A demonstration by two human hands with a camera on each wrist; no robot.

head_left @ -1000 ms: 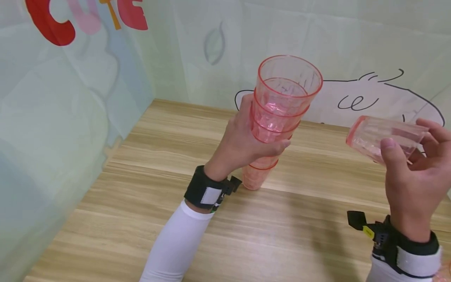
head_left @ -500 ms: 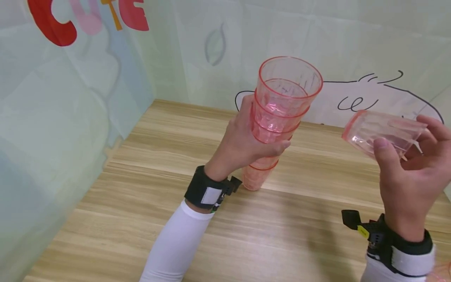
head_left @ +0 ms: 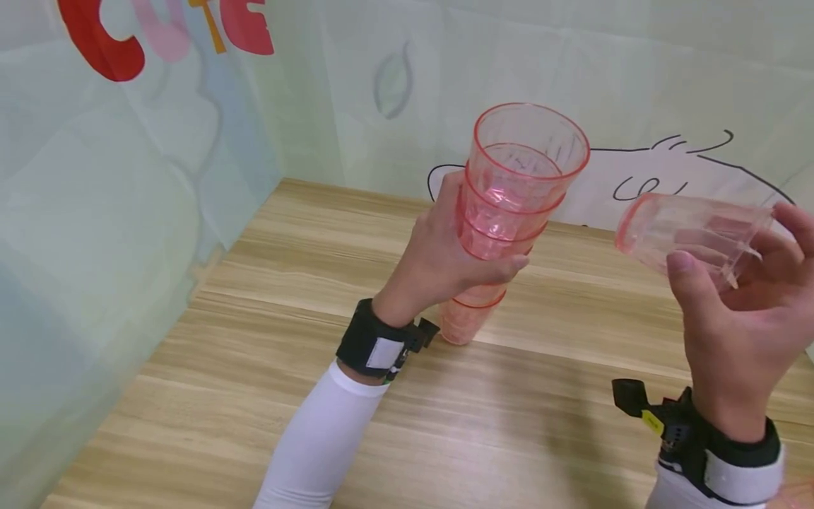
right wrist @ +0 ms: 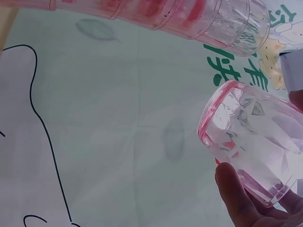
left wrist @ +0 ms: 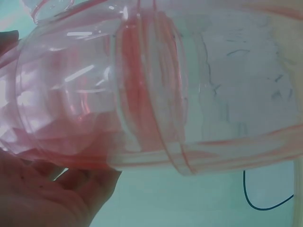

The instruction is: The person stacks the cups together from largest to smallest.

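A tall stack of clear pink plastic cups (head_left: 509, 226) stands tilted in the head view, nested one in another with their mouths upward. My left hand (head_left: 439, 247) grips it around the middle, thumb across the front. Whether the stack's lowest cup touches the table is unclear. To the right, my right hand (head_left: 750, 304) holds a single cup (head_left: 693, 230) on its side, thumb below and fingers behind its far right end. Its redder end points left toward the stack, apart from it. In the right wrist view, this cup (right wrist: 255, 137) appears below the stack (right wrist: 156, 16).
The wood-grain table (head_left: 242, 396) lies under both hands. A pale printed sheet (head_left: 356, 106) rises behind it and along the left side. Something pinkish and see-through (head_left: 798, 495) shows at the bottom right corner, mostly cut off.
My right hand has drifted slightly left with its cup, bringing it a little closer to the stack, and the cup has turned slightly. The left hand stays around the stack.
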